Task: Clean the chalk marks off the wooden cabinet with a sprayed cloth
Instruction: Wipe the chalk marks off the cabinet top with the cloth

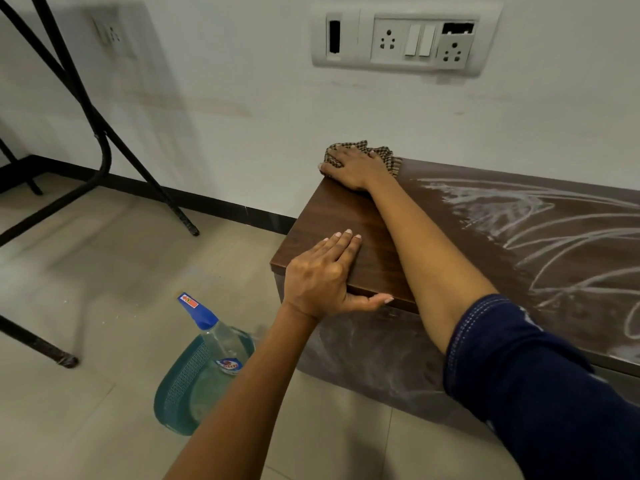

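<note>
The left hand (325, 275) lies flat, grip slack and empty, bracing the near corner of the cabinet (332, 216) so the right hand (353, 166), grip seemingly spread flat, presses the cloth (388, 155) at the far corner, chalk marks (519, 216) just beside.

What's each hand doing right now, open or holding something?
Left hand: open, flat on the cabinet top.
Right hand: open, pressing the cloth on the cabinet's far corner.

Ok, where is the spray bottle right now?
Head view, lower left: the spray bottle is on the floor by a green basket, just left of the cabinet, below the left hand.
</note>
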